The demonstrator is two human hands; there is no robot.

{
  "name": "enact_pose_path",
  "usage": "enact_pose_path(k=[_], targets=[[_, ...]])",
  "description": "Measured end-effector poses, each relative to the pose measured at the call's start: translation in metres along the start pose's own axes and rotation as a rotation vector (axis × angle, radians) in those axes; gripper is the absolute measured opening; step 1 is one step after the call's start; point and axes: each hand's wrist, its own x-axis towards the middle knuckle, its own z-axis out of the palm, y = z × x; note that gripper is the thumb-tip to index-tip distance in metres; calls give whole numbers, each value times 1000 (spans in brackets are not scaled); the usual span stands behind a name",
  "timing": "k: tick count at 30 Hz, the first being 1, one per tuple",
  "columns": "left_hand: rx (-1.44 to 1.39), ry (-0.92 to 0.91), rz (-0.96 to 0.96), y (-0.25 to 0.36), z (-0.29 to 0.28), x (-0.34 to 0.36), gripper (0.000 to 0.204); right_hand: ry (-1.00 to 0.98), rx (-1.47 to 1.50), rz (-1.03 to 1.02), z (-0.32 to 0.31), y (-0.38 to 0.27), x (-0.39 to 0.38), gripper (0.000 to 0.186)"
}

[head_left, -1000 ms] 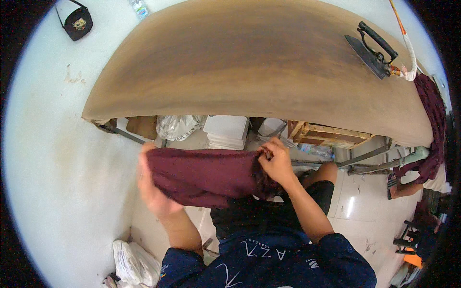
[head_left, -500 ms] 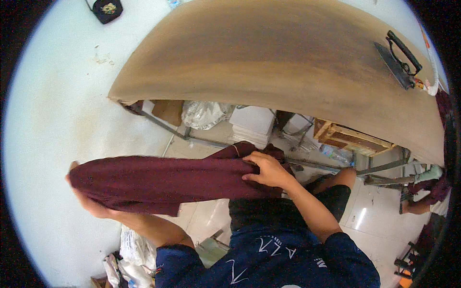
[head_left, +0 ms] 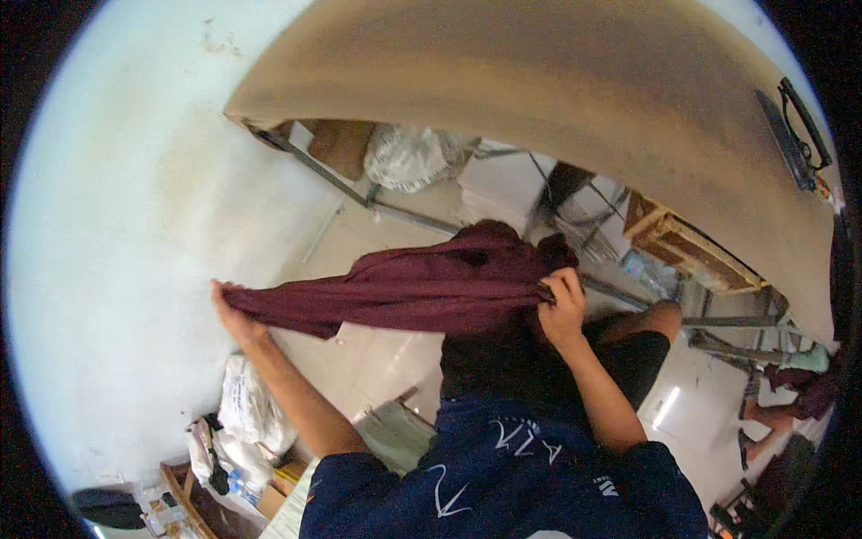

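A maroon garment (head_left: 422,286) is stretched sideways above my lap, its middle gathered in long folds. My left hand (head_left: 237,314) is closed on its narrow left end. At the bunched right part, my right hand (head_left: 563,310) pinches the cloth, with curled fingers. The lower edge of the fabric hangs free between the hands, and a loose bulge of it rises on the far side near the right hand. What kind of garment it is cannot be made out.
A brown padded ironing table (head_left: 539,81) spans the far side, with an iron (head_left: 795,135) at its right. Beneath are a white plastic bag (head_left: 413,157), paper stacks (head_left: 503,184) and a wooden drawer (head_left: 700,247). White bags (head_left: 247,404) lie lower left. Another person's leg (head_left: 768,418) shows at right.
My left hand has moved inward to the right, and the cloth has gone from spread flat to narrow and gathered. My right hand has shifted rightward along it. The view has turned.
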Motion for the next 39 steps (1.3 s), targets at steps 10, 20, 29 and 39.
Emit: enact_pose_path(k=[10,20,29,39], targets=[[-114,-75,-207,-98,-35,-6,34,-319,120,178,16,14,-28,39],[-194,-47,-224,-97,17,-11,32,-593,45,-95,54,-36,-5,26],[290,-284,-47,-99,62,-51,18,-472,909,644,30,-28,44,23],[283,-1269,-315,-123,175,-195,44,-487,1629,661,8,-41,88,20]])
